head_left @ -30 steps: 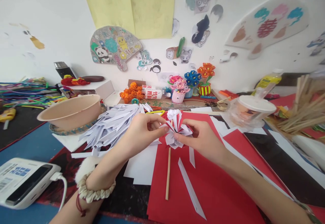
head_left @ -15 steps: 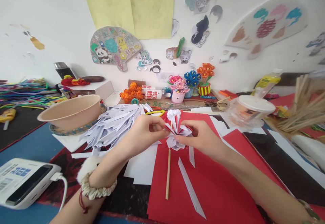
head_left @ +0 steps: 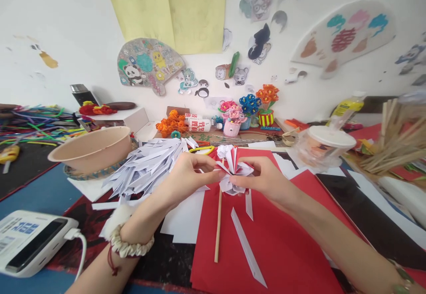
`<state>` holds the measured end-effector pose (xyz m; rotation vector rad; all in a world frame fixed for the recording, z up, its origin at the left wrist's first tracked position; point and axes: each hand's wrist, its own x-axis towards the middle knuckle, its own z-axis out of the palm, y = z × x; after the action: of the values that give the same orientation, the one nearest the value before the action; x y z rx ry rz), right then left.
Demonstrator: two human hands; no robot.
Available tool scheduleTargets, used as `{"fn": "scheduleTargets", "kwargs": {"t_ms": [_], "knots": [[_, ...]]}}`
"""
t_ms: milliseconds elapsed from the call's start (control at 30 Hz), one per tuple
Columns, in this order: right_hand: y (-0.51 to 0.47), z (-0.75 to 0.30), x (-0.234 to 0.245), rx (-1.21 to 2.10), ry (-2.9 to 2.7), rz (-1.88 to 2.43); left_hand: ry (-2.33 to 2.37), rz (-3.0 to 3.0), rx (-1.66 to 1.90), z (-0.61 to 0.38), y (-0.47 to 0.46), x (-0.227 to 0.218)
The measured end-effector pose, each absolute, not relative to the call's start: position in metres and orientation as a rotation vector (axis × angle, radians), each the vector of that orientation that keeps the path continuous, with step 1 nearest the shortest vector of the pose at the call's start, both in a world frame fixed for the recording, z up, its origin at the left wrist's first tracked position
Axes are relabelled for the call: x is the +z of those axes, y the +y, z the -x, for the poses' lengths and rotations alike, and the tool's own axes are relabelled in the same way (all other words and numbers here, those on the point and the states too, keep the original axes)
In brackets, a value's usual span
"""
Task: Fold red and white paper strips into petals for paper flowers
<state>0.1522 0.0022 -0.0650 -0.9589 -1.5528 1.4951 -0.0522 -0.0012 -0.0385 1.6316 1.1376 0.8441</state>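
Note:
Between my two hands is a folded paper flower (head_left: 233,184), white with red inner folds. My left hand (head_left: 196,169) pinches its left petals between thumb and fingers. On the other side my right hand (head_left: 261,174) grips the right petals, the thumb in front and some fingers hidden behind. A thin wooden stick (head_left: 218,232) lies below the flower on red paper (head_left: 282,240); its upper end is hidden behind the flower. White paper strips (head_left: 248,247) rest on the red sheet. Just beyond the flower sits a white crumpled paper piece (head_left: 223,151).
A heap of folded white strips (head_left: 143,167) lies left of my hands, beside a beige basin (head_left: 91,152). A white power bank (head_left: 33,240) with a cable is at the front left. A lidded cup (head_left: 329,145) and wooden sticks (head_left: 386,143) stand right. Pipe-cleaner flowers (head_left: 249,105) line the back.
Both hands keep their hold on the paper flower, with hardly any shift in the fingers. The whole view has moved slightly.

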Motion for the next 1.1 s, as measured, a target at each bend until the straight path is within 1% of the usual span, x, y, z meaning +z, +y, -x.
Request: {"fn": "scheduleTargets", "kwargs": {"t_ms": [133, 533, 700, 900, 1100], "knots": [[0.0009, -0.1505, -0.0658, 1.492, -1.567, 0.97, 1.111, -1.553, 0.817, 0.0491, -0.0019, -0.041], [0.0004, -0.1511, -0.0645, 1.564, -1.591, 1.001, 1.056, -1.603, 0.729, 0.0501, -0.0012, -0.0388], [0.002, -0.1525, -0.0648, 1.597, -1.551, 1.011, 1.117, -1.786, 0.796, 0.0485, -0.0017, -0.0386], [0.0048, -0.1546, -0.0656, 1.575, -1.509, 0.986, 1.081, -1.691, 0.696, 0.0556, -0.0018, -0.0354], [0.0019, -0.1503, -0.0668, 1.493, -1.522, 1.033, 1.228, -1.738, 0.751, 0.0534, -0.0028, -0.0389]]}}
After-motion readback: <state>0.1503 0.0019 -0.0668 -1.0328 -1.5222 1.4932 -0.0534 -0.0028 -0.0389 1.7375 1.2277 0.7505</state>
